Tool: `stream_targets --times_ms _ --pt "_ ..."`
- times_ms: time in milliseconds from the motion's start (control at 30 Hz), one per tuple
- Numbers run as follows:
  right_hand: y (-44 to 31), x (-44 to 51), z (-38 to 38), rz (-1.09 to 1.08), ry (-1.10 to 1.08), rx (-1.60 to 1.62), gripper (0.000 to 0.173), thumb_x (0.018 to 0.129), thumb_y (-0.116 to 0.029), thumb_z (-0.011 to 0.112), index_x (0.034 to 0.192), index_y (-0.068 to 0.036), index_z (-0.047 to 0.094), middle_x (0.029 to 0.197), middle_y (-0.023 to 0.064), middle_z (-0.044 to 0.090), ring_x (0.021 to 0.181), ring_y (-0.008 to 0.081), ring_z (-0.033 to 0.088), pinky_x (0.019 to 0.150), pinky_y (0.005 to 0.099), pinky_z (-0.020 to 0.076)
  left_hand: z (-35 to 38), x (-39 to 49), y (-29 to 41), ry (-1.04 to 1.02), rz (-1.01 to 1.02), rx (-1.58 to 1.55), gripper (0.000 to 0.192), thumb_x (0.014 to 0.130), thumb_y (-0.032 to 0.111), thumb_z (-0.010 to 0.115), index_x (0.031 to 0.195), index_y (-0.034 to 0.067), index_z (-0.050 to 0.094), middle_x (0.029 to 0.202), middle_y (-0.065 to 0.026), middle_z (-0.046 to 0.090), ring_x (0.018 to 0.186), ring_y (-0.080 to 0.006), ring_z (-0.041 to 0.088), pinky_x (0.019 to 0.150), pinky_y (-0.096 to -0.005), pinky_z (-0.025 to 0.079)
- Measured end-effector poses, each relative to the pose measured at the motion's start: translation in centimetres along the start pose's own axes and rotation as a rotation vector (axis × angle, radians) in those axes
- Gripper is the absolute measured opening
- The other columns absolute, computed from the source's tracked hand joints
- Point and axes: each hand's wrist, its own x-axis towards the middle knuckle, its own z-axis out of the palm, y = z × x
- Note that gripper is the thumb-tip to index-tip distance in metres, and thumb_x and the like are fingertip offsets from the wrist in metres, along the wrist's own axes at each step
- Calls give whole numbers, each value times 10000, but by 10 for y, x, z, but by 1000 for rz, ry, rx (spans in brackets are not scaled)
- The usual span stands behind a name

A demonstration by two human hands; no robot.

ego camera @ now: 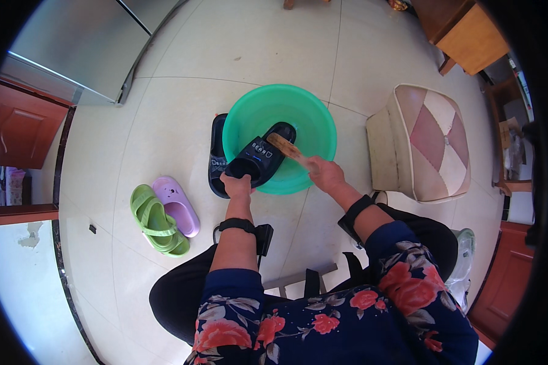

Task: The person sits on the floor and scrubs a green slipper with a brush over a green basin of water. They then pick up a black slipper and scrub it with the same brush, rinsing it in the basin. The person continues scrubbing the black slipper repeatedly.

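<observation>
Below me on the floor stands a green plastic basin [317,107] with water in it. My left hand [238,185] grips the heel end of a black slide slipper [267,159], which slants over the basin with its toe towards the upper right. A wooden-backed brush [285,145] is held by its handle in my right hand [327,174], and its head lies against the slipper's upper near the toe; the bristles are hidden. The other black slipper [218,141] rests on the floor, close against the basin's left side and partly covered by it.
A green strap sandal [157,223] and a purple slipper [176,200] lie at the left. To the right stands a padded stool [438,141] with a diamond-patterned top. A metallic appliance [82,41] is at the upper left, wooden furniture [472,39] at the upper right.
</observation>
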Motion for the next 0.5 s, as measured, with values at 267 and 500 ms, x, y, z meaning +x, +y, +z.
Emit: stream_targets --times_ms 267,500 --pt "6 1 4 28 88 -12 320 671 -179 588 973 -197 483 791 102 584 754 305 558 640 395 452 -1 -5 3 -53 -46 -39 656 618 0 588 1180 92 263 1055 -132 435 842 -269 530 538 -363 533" --pt "9 8 0 140 145 -61 331 670 -174 568 988 -181 478 792 112 574 750 299 557 637 400 452 0 -4 4 -96 -72 -77 601 647 -6 578 1152 92 268 1043 -121 433 854 -262 518 571 -376 531"
